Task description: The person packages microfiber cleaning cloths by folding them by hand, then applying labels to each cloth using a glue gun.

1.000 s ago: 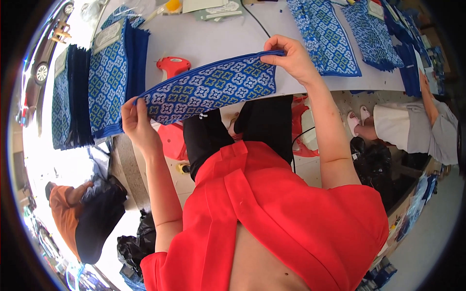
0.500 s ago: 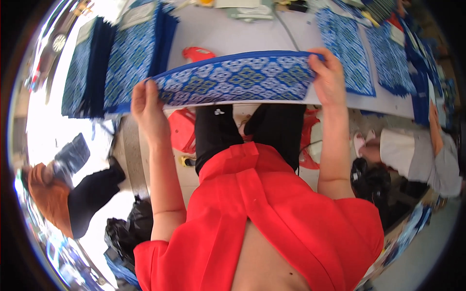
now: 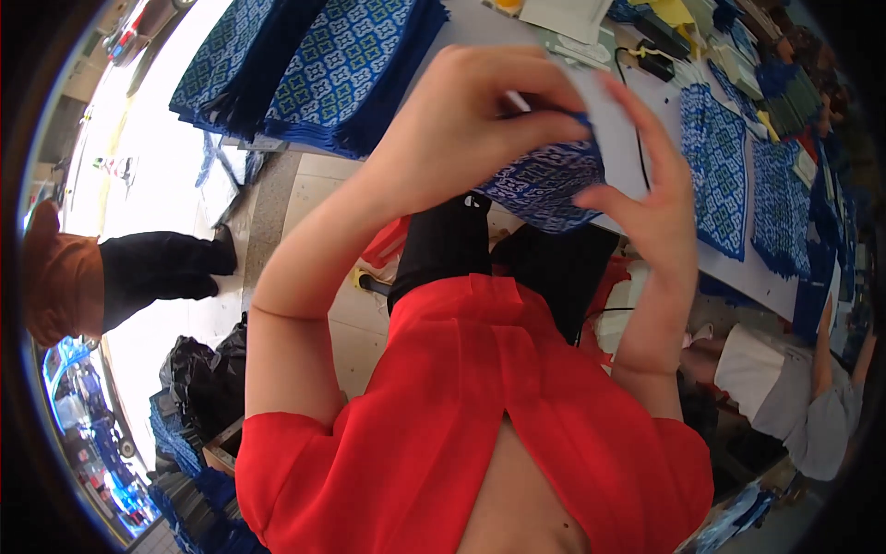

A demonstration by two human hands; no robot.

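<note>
Both hands have drawn together: left hand (image 3: 461,129) and right hand (image 3: 646,189) pinch the bunched blue patterned cloth (image 3: 544,180) above the white desk (image 3: 609,111) edge, beside stacked blue cloths (image 3: 323,65)

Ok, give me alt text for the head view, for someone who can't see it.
A person in a red top holds a folded blue patterned cloth between the left hand and right hand, above a white table. More patterned cloths lie flat on the table; a stack sits at its left end.
</note>
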